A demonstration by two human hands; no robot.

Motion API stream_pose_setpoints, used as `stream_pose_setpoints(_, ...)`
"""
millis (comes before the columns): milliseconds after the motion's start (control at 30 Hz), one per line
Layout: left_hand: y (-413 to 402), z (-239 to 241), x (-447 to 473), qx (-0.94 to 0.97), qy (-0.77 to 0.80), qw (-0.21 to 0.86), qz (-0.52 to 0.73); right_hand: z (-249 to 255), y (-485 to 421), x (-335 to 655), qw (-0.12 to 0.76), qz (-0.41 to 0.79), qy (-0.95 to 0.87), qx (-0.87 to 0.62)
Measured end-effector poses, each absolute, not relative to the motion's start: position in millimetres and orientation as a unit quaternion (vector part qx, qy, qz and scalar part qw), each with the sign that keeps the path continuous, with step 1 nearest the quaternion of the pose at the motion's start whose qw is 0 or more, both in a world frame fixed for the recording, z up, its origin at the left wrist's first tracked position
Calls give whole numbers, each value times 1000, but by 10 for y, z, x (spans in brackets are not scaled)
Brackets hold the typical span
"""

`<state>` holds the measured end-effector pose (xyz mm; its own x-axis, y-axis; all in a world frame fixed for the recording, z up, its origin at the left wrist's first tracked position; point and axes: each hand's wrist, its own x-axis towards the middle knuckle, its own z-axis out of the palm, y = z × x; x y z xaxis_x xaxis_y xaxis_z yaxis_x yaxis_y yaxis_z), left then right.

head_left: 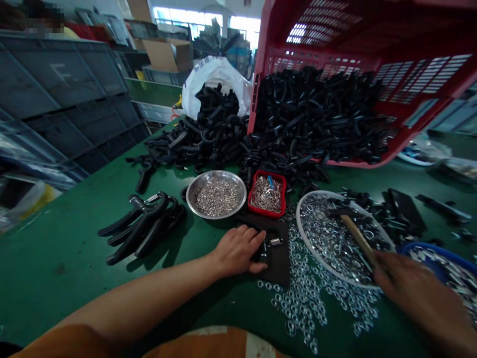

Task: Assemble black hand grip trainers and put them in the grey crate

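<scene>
Workshop, daytime: a red crate (350, 161) tips toward a worker at a green table (55, 238), black parts (316, 109) heaped in & below it. L hand (238, 248) lies on a dark block (279, 268), fingers bent, thumb apart from index; whether they pinch the dark part (257, 254) beneath can't be told, as the palm hides most of it. A spring (275, 242) sits just beside, on the block. R hand (417, 283), blurred, has fingers wrapped round a hammer (357, 238), its head above the white tray (320, 262). Progress, by est.: a few sprung clamps (134, 233) at L look done; the block's piece seems unfinished, w/ most parts left.
</scene>
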<state>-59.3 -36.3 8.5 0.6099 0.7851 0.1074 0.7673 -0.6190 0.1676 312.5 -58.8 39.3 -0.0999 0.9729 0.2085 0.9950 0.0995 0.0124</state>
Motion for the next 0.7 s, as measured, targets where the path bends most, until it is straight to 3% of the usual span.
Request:
stream_pose_setpoints(67,-312,239,-585,899,426,63,81,438,-526,2689,103,-131,-779,-604)
stream_pose_setpoints(167,-219,552,-591,891,424,135,91,454,-424,1986,202,-4,-875,-440)
stream_pose_setpoints(300,10,782,-627,794,450,402,69,389,-236,1562,313,211,-819,-432)
stream_pose_setpoints(400,197,699,-626,689,483,540,7,288,-73,1554,286,344,-755,-480)
stream_pose_setpoints(467,249,584,-597,710,532,461,3,200,2,1563,259,364,-745,-496)
stream_pose_setpoints(600,127,369,-544,786,590,176,52,117,58,1530,220,258,-781,-525)
stream_pose_setpoints(700,-14,260,-549,804,573,117,110,238,188,1473,157,175,-811,-535)
